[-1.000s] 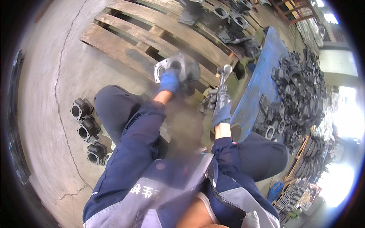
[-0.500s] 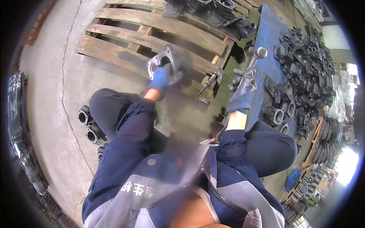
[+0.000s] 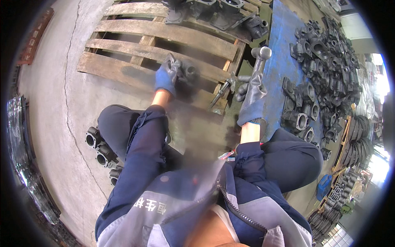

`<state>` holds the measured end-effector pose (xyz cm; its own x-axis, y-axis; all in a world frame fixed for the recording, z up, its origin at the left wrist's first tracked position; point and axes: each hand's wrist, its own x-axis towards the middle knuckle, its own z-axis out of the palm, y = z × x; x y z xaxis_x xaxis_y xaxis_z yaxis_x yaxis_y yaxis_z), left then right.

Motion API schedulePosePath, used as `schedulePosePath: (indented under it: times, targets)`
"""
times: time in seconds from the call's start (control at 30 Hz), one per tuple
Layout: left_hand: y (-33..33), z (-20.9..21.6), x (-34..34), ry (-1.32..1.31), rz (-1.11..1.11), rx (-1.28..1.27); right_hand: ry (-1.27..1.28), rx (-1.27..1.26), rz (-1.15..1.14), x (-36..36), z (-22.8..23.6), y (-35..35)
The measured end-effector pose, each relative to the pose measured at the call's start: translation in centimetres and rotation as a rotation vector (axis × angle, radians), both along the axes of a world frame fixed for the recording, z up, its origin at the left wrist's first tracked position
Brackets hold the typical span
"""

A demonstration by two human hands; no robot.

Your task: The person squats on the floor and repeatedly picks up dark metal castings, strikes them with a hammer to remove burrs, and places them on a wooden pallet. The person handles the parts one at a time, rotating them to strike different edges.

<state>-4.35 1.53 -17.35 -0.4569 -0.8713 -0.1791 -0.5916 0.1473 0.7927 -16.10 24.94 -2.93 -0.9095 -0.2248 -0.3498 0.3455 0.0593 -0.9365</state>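
Observation:
My left hand (image 3: 165,77), in a blue glove with a dark palm, is closed on a dark cast-metal flanged pipe fitting (image 3: 189,71) over the near boards of the wooden pallet (image 3: 108,65). A dark smudge in the view blurs the fitting's lower part. My right hand (image 3: 253,96), gloved alike, grips a hammer (image 3: 261,53) with its metal head up, at the left edge of the blue sheet (image 3: 275,68). Between the hands, a metal rod-like tool (image 3: 221,93) leans at the pallet's near right corner.
Several dark castings (image 3: 214,10) stand at the pallet's far end. A large heap of fittings (image 3: 325,53) covers the blue sheet's right side. More fittings (image 3: 102,156) lie on the floor beside my left knee. Black-wrapped stock (image 3: 20,144) lines the far left.
My left hand has turned the fitting, so its flange face with the big opening no longer faces up at me. The hammer in my right hand has shifted slightly left.

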Motion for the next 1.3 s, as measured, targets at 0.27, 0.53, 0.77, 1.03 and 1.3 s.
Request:
schedulePosePath:
  times: [0.27,0.53,0.77,1.03,1.3]
  targets:
    - [2.1,3.5,-1.4,-0.094,-0.041,-0.841,0.020,-0.027,-0.072,-0.8,0.8,0.3]
    - [14.8,-1.4,-10.1,-0.646,-0.766,-0.338,0.054,0.023,-0.152,-2.8,0.9,1.9]
    - [13.8,-4.5,-10.1,-0.661,-0.757,-0.134,0.100,0.014,-0.146,-2.2,1.6,0.7]
    - [11.0,4.6,1.7,0.756,-0.024,0.711,0.223,0.010,0.086,1.6,4.0,-2.8]
    - [-0.4,3.8,10.7,1.189,0.612,0.230,0.228,-0.030,0.360,6.4,6.0,-5.9]
